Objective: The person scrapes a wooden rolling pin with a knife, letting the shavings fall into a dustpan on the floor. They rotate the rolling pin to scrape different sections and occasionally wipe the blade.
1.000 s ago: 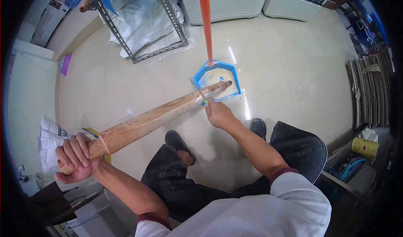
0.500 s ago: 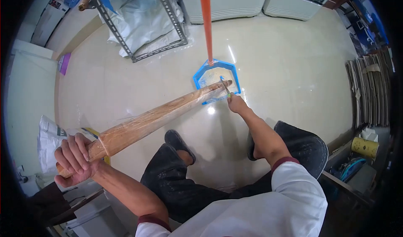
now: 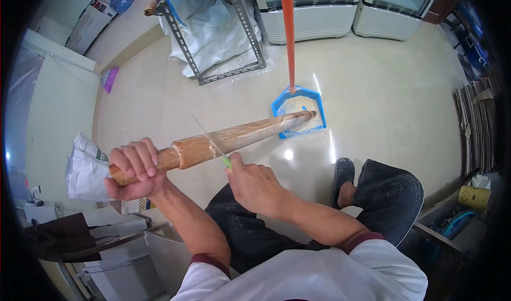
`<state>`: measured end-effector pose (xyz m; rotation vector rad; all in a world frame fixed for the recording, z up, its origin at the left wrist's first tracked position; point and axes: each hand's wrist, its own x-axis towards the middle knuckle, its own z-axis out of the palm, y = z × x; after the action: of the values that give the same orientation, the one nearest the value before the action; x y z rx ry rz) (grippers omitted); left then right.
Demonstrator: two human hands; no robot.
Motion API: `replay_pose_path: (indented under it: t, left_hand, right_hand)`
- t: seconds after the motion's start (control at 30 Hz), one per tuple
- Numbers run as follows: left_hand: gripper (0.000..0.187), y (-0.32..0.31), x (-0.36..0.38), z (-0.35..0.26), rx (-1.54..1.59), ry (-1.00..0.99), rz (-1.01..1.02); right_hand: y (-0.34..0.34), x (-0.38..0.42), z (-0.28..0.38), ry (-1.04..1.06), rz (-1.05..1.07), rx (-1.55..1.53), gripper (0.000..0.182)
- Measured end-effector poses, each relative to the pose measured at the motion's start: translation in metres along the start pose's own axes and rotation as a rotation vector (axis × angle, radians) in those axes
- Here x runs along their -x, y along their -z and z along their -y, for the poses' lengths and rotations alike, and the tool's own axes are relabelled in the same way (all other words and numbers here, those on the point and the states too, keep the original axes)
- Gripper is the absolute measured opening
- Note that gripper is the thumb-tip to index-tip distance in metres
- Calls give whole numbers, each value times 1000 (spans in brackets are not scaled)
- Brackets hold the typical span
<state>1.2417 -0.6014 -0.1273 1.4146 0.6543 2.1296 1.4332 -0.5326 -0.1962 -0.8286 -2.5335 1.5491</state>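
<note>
Scraping a long wooden rolling pin point(image 3: 234, 138) with a thin blade. Left hand point(image 3: 133, 168) is closed tight around the pin's near handle, holding it slanted so that its far tip hangs over the blue plastic dustpan point(image 3: 298, 112) with the orange pole (pale residue lies in the pan). Right hand point(image 3: 255, 186) is closed on a green-handled knife point(image 3: 213, 141), blade laid across the pin close to the grip. Judged step: mid-stroke; the next pass calls for a shallow blade angle, drawn toward the tip.
</note>
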Motion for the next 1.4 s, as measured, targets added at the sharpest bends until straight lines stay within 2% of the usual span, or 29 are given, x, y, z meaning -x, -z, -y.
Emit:
replay_pose_path:
  t: [0.1, 0.2, 0.3, 0.4, 0.47, 0.53, 0.63, 0.73, 0.83, 0.97, 1.1, 1.23, 1.4]
  left_hand:
    - [37, 0, 2, -1, -2, -17, -3]
    - [38, 1, 4, -4, -2, -19, -23]
    - [38, -2, 2, -3, -20, -27, -13]
    - [38, -8, 3, 0, -62, -28, -39]
    - [38, -10, 1, 3, -64, -25, -31]
    - [38, -9, 0, 4, -45, -17, 1]
    - [37, -2, 4, 2, -23, -11, 7]
    - [37, -5, -1, 3, 14, 3, 107]
    - [35, -10, -3, 4, 27, 6, 137]
    - [34, -2, -3, 2, 39, 6, 146]
    - [34, -6, -4, 3, 96, 31, 199]
    - [33, 0, -7, 2, 163, 51, 292]
    - [31, -2, -13, 5, 231, 76, 460]
  right_hand:
    - [-13, -5, -38, -17, -99, 61, 29]
    - [-28, -20, -134, -192, -311, 67, 29]
    - [-10, -19, -122, -192, -286, 169, 31]
    - [9, 2, -12, -41, -124, 81, 31]
    - [6, 8, 19, 20, -58, 87, 31]
    - [1, 10, 23, 56, -75, 94, 31]
    - [1, -10, -55, -130, -135, 61, 34]
    - [14, -1, -33, -61, -23, 105, 34]
    - [18, 18, 19, -9, 15, 89, 32]
    - [5, -4, -50, -118, -97, 44, 31]
    - [20, 25, 22, 33, -19, 53, 26]
    - [17, 6, -33, -132, -71, 49, 30]
    - [25, 29, 28, -5, 52, 55, 29]
